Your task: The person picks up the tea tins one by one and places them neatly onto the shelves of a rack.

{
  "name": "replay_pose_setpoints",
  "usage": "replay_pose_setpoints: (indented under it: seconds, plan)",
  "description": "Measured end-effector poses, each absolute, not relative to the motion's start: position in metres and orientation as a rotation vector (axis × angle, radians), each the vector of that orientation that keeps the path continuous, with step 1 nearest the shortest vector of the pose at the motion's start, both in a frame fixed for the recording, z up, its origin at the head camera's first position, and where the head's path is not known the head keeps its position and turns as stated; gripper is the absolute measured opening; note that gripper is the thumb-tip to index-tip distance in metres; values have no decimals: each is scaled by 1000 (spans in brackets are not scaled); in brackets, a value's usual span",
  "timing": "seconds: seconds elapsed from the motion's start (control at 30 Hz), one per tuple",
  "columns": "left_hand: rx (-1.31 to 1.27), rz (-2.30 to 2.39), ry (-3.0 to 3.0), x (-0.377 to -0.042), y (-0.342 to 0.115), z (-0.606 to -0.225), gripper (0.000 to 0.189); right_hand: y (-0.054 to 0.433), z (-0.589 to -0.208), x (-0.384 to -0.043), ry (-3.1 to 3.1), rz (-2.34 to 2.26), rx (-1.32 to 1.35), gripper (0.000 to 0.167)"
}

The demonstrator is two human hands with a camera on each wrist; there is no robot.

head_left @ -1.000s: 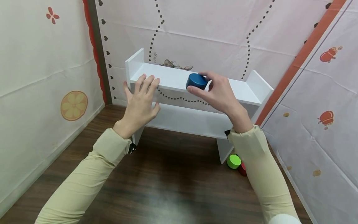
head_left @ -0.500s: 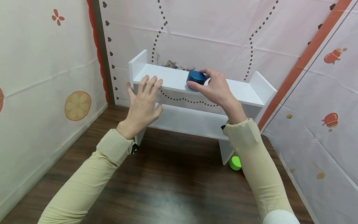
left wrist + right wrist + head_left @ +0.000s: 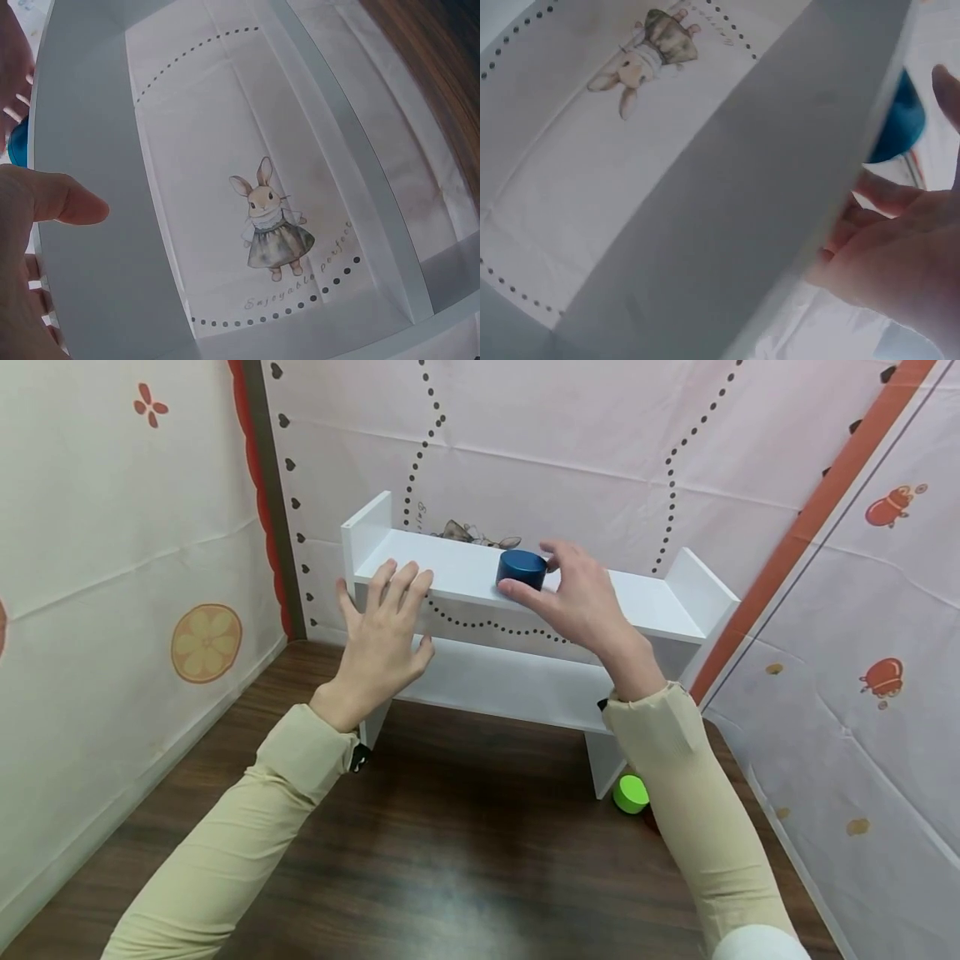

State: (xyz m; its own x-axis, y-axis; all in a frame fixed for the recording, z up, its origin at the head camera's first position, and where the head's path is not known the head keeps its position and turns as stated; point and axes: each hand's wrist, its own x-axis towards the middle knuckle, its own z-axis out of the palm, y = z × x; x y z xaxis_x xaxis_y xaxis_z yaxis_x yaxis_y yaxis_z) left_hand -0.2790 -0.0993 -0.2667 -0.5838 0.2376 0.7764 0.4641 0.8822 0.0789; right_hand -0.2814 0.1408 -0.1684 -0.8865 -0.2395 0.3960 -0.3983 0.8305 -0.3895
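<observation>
A short blue cylinder (image 3: 522,567) with a flat top stands upright on the upper board of a white two-tier shelf (image 3: 457,562), near its front edge. My right hand (image 3: 577,597) is spread around the cylinder's right side; in the right wrist view gaps show between the fingers and the blue cylinder (image 3: 904,120). In the head view the thumb overlaps its lower front. My left hand (image 3: 378,635) lies at the left part of the upper board, fingers extended over the front edge and thumb apart, holding nothing. The left wrist view shows that thumb below the board.
A light green cylinder (image 3: 631,794) stands on the dark wood floor (image 3: 450,843) by the shelf's right leg. A dark red object (image 3: 651,818) is mostly hidden behind the right sleeve. Printed cloth walls (image 3: 555,443) close in the back and both sides.
The right hand has lowered the blue cylinder onto the upper board, then loosened its fingers and drawn slightly away to the right. The left hand has stayed at the board's edge.
</observation>
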Motion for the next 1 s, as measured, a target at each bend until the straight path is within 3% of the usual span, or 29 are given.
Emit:
replay_pose_setpoints:
  seconds: [0.07,0.27,0.37,0.63,1.0]
  plan:
    - [-500,-347,-2214,-279,-100,-267,76,144,-171,-273,-2637,662,468,75]
    - [-497,-343,-2203,-279,-100,-267,77,164,-190,-249,-2338,686,537,36]
    - [-497,-349,-2199,-279,-100,-267,76,176,-206,-238,-2239,657,586,27]
    - [-502,-349,-2195,-280,-101,-267,76,215,-263,-216,-2269,592,597,19]
    - [-498,-358,-2182,-280,-100,-268,75,284,-345,-207,-2668,515,322,21]
